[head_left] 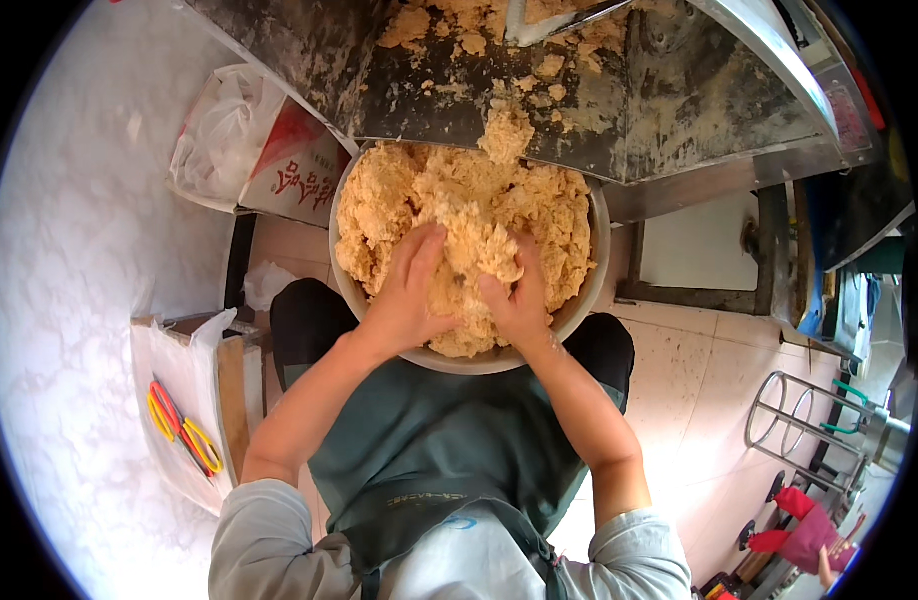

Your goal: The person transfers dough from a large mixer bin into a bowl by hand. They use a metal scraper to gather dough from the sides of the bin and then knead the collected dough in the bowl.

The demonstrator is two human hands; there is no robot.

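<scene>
Both hands were sunk in the crumbly tan dough heaped in the metal basin under the mixer chute. The left hand and right hand, fingers spread, pressed a lump between them; the bulk lay beyond.

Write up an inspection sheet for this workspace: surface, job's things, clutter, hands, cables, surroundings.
Surface: pale tiled floor; white marbled top on the left.
Job's things: round metal bowl heaped with tan crumbly dough; dough-smeared metal chute above it.
Clutter: open white bag; scissors with red and yellow handles; metal rack.
Hands: left hand and right hand both pressed into the dough, fingers spread.
Cables: nothing seen.
Surroundings: grey apron on the person; another person's hand holds red cloth at lower right.
</scene>
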